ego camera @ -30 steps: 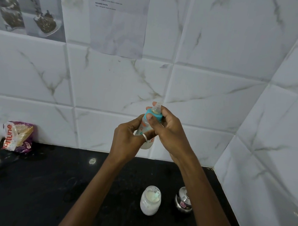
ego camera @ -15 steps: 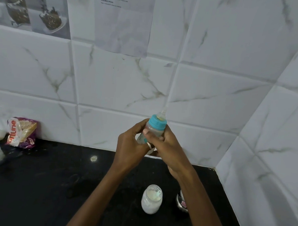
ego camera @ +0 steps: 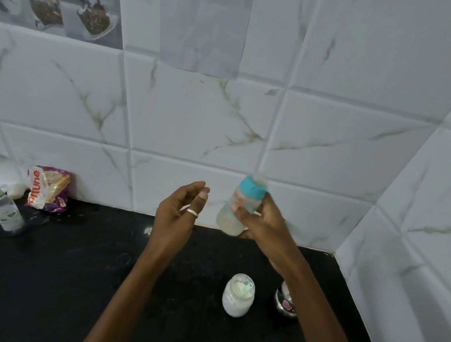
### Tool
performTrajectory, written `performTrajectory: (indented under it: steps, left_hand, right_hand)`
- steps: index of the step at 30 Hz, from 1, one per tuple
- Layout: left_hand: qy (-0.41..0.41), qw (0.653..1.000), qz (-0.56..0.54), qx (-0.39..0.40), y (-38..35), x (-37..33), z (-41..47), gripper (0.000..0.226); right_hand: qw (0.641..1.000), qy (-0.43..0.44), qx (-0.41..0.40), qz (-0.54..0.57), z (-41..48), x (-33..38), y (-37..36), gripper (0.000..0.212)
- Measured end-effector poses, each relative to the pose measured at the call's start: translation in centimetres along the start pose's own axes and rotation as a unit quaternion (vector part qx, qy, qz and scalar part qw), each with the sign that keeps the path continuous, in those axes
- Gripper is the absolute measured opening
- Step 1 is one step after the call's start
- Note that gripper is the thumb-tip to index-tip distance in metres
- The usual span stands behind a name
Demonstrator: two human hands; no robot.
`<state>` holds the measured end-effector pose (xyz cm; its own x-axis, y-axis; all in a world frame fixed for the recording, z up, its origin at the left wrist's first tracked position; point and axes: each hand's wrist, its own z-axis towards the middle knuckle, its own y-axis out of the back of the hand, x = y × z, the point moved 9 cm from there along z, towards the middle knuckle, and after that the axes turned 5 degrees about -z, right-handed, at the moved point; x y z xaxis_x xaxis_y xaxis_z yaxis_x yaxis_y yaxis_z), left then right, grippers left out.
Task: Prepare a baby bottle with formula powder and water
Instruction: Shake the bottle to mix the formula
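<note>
**Baby bottle gripped in the right hand above the worktop**

Grips the baby bottle (ego camera: 239,207) in the right hand (ego camera: 263,221), fingers curled round the lower body and thumb laid across the front. Holds it in the air above the black worktop (ego camera: 59,280), close in front of the tiled wall (ego camera: 195,123). Tilts it so that the teal collar (ego camera: 253,189) and pale teat point up and to the right. Shows cloudy, whitish contents through the clear body, too blurred to read a level.

Carries the left hand (ego camera: 180,210) just beside the bottle but apart from it, fingers loosely curled and holding nothing, with a ring (ego camera: 192,212) on one finger.

On the worktop below the right wrist: an upright jar (ego camera: 238,296) filled with white. Just to its right, a small steel pot (ego camera: 284,301), partly hidden behind the forearm.

Far left, against the wall: a crumpled packet (ego camera: 49,189). Near it, an upright small clear bottle (ego camera: 5,211), open at the neck.

Up on the wall: a printed sheet (ego camera: 204,30) and, to its left, food pictures (ego camera: 58,8).
</note>
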<state>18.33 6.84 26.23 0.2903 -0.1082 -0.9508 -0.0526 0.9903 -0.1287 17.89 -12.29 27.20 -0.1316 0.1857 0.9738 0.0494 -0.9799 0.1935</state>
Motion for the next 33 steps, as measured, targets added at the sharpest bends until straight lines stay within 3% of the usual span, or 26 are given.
performTrajectory:
  steps: [4,9,13,18,22,24,27,31,33]
  left_hand:
    - [0.011,1.000,-0.019,-0.016,1.4,-0.1,0.2,0.036]
    - [0.018,0.999,-0.023,-0.034,2.7,0.1,1.1,0.036]
    - [0.023,0.999,-0.022,-0.031,3.4,0.6,1.7,0.019]
    - [0.031,0.999,-0.021,-0.024,3.6,1.1,2.5,0.018]
    - [0.032,0.999,-0.022,-0.007,2.9,1.2,2.9,0.017]
    - [0.030,0.999,-0.018,-0.001,2.4,1.1,3.1,0.018]
    - [0.025,1.000,-0.018,0.003,1.4,0.8,3.5,0.021]
    - [0.013,1.000,-0.022,0.010,0.4,0.1,3.6,0.021]
    - [0.008,1.000,-0.019,0.009,-0.1,-0.3,3.7,0.022]
  right_hand:
    - [0.979,0.034,-0.101,0.174,1.2,2.0,3.0,0.066]
    - [0.999,0.022,-0.025,0.014,1.8,1.5,-0.5,0.053]
    - [0.975,0.027,-0.113,0.187,2.7,1.2,1.6,0.069]
    - [0.999,0.010,-0.031,0.043,2.4,0.5,-1.5,0.059]
    - [0.959,0.023,-0.144,0.242,2.3,-0.1,1.5,0.071]
    - [0.968,0.015,-0.143,0.204,1.9,-0.2,1.4,0.064]
    - [0.990,-0.018,-0.078,0.114,1.5,-0.8,0.3,0.055]
    - [0.948,0.020,-0.171,0.269,1.2,-0.5,3.5,0.067]
    - [0.962,0.013,-0.163,0.220,1.1,-0.4,3.3,0.066]
